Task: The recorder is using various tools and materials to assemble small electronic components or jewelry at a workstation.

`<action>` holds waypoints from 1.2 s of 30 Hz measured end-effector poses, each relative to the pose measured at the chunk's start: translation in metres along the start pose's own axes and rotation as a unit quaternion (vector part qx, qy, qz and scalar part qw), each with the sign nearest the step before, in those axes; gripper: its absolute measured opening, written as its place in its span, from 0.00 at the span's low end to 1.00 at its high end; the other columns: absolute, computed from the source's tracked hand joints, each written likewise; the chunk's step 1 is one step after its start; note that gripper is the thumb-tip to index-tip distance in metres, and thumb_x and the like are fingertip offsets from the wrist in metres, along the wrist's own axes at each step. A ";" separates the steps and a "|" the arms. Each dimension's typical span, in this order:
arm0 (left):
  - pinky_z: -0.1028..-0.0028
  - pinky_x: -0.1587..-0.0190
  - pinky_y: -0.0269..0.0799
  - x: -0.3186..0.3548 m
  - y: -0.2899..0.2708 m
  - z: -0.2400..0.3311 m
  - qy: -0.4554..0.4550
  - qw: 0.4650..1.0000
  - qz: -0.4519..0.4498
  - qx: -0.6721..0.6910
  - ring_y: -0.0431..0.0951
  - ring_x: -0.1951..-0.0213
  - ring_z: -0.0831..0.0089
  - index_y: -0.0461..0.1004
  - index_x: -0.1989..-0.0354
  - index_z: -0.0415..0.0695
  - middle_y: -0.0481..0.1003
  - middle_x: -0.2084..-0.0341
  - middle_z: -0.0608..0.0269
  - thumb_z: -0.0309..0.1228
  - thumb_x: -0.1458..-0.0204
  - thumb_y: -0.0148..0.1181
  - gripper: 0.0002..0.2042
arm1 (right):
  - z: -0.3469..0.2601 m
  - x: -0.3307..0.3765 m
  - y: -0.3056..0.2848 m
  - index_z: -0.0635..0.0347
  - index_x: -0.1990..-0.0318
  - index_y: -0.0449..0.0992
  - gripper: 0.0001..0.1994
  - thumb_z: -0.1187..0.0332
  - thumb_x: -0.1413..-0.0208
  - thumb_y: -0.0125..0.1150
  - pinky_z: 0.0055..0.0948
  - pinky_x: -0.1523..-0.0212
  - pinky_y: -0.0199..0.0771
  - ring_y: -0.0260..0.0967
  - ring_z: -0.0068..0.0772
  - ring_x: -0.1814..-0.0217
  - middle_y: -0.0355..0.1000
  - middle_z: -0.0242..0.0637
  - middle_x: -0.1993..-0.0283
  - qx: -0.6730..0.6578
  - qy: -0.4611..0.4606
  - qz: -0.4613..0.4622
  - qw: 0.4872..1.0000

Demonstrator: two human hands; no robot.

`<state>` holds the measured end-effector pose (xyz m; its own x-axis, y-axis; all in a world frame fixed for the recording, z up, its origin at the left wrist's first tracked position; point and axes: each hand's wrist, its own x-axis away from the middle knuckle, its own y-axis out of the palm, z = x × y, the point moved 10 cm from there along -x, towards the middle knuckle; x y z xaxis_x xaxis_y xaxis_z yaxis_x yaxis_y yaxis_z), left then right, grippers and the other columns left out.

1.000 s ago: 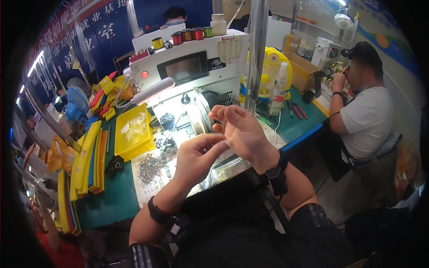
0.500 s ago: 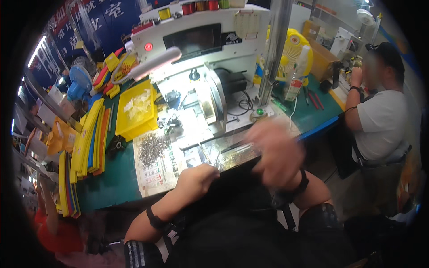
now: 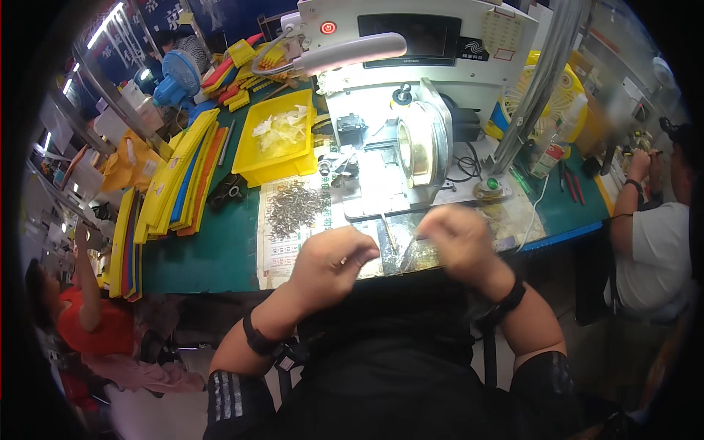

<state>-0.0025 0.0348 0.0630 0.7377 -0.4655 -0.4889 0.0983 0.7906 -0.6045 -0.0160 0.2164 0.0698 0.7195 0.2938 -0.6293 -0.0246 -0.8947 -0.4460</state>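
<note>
Two hands at the near edge of the bench [image 3: 213, 264]: the left hand [image 3: 334, 260] and the right hand [image 3: 458, 238], each with one dark wristband. One machine [image 3: 411, 95] stands beyond them, with one round brass wheel [image 3: 414, 150] and one white lamp arm [image 3: 345, 53]. One yellow tray [image 3: 282, 147] sits beyond the left hand, and one heap of small metal parts [image 3: 293, 207] lies just ahead of it, too many to count. One blue fan [image 3: 176, 77] is far off to the left. One yellow fan [image 3: 546, 99] stands beyond the right hand. Two other people show: one in red [image 3: 88, 315] at left, one in white [image 3: 653, 242] at right. The stacked foam sheets [image 3: 176, 183] blur together; their number cannot be told.
</note>
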 end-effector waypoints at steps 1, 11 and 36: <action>0.71 0.67 0.71 -0.002 -0.008 -0.008 -0.020 0.998 0.035 0.040 0.77 0.72 0.69 0.76 0.70 0.39 0.75 0.76 0.60 0.23 0.43 0.63 0.04 | 0.035 -0.002 -0.027 0.62 0.66 0.80 0.04 0.73 0.38 0.62 0.25 0.68 0.70 0.71 0.21 0.70 0.76 0.31 0.72 -0.055 0.108 0.078 0.990; 0.74 0.55 0.75 -0.045 0.040 -0.079 -0.202 0.879 0.066 0.427 0.77 0.59 0.74 0.71 0.46 0.37 0.75 0.55 0.57 0.28 0.40 0.64 0.16 | 0.126 -0.087 -0.009 0.68 0.65 0.84 0.04 0.79 0.48 0.67 0.23 0.79 0.59 0.61 0.16 0.80 0.74 0.28 0.76 -0.212 0.300 -0.081 0.927; 0.83 0.69 0.66 -0.020 -0.085 -0.149 -0.204 0.909 0.319 0.176 0.72 0.73 0.85 0.81 0.66 0.35 0.78 0.75 0.69 0.28 0.40 0.63 0.07 | 0.088 -0.088 -0.085 0.60 0.67 0.79 0.10 0.63 0.46 0.72 0.28 0.69 0.69 0.70 0.27 0.74 0.75 0.36 0.74 0.183 0.137 0.069 0.971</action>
<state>-0.1247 -0.0826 0.0302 0.8987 0.2619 -0.3517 -0.2823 0.9593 -0.0071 -0.1380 0.2959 0.1073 0.8479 0.0346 -0.5290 -0.3433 -0.7245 -0.5977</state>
